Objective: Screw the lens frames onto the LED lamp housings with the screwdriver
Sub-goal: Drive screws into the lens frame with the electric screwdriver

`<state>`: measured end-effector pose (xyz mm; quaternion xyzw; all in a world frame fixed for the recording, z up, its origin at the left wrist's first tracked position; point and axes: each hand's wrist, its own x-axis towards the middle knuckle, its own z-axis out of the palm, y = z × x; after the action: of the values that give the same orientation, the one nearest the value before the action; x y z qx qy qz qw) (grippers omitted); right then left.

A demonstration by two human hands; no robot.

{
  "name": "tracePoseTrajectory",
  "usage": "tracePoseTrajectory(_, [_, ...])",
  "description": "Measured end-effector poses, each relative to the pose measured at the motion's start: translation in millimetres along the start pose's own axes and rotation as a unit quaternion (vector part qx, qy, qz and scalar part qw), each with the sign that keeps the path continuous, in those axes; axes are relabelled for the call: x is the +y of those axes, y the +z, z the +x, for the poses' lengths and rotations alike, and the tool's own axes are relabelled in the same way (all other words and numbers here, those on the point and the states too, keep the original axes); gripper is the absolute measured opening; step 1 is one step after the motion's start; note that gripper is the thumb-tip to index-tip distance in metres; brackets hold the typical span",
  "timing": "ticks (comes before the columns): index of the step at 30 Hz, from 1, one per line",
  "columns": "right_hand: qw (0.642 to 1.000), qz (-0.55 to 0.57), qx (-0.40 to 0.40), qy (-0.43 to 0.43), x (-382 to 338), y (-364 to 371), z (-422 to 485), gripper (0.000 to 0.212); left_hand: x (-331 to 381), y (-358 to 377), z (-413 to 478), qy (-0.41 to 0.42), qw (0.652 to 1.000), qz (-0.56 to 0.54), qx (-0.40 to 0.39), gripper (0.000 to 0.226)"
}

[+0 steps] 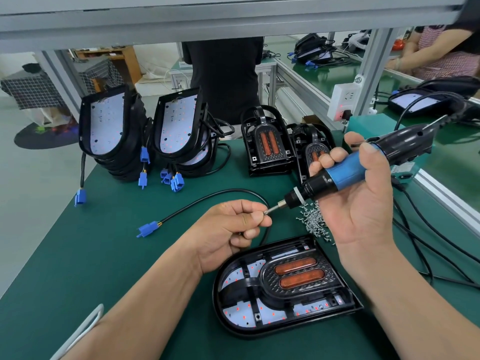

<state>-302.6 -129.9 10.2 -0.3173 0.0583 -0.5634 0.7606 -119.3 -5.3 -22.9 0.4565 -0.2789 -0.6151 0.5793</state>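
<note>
- Currently, head view: right hand (363,203) is wrapped round the screwdriver (345,172) at its blue barrel, tool held above the green mat (104,255), bit pointing left.
- Left hand (233,224) pinches something small at the bit tip. My guess is it's loading a screw, but the piece is too small to confirm.
- Lamp housing (217,302) lies flat just in front of both hands, with the lens frame (298,275) seated in it.
- Near-edge screw hole on that unit looks empty, so I judge it not fastened yet, or barely started.
- Screw pile (314,219) lies loose on the mat beside the right hand.
- Back left, stacked bare housings (104,126) have no frames — all still to do.
- Back middle, framed pieces (267,144) are stacked — can't tell if they're screwed.
</note>
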Motion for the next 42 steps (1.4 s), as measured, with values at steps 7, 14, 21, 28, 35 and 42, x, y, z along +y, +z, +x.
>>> tracePoseTrajectory(7, [0.996, 0.011, 0.088, 0.013, 6.8, -1.0, 2.2, 0.025, -1.7, -0.5, 3.1, 0.026, 0.998, 0.029, 0.041, 0.019])
tracePoseTrajectory(14, [0.996, 0.020, 0.092, 0.008, 6.6, -2.4, 3.0, 0.021, -0.1, -1.3, 2.3, 0.006, 1.000, -0.004, 0.025, 0.019])
tracePoseTrajectory(21, [0.995, 0.020, 0.095, 0.004, 5.9, -6.5, 3.7, 0.021, -1.6, -2.6, 2.2, 0.013, 1.000, 0.006, 0.014, 0.018])
tracePoseTrajectory(28, [0.995, 0.000, 0.096, 0.004, 7.4, -4.5, 4.4, 0.021, -3.9, -4.6, 4.2, 0.043, 0.996, 0.058, 0.042, 0.021])
tracePoseTrajectory(35, [0.995, -0.017, 0.094, 0.005, 8.5, -3.6, 4.4, 0.020, -3.5, -7.0, 3.2, 0.047, 0.991, 0.117, 0.039, 0.016])
tracePoseTrajectory(42, [0.991, 0.003, 0.131, 0.018, 7.5, -8.0, 7.6, 0.022, -1.0, -5.1, 1.5, 0.017, 0.994, 0.108, 0.019, 0.019])
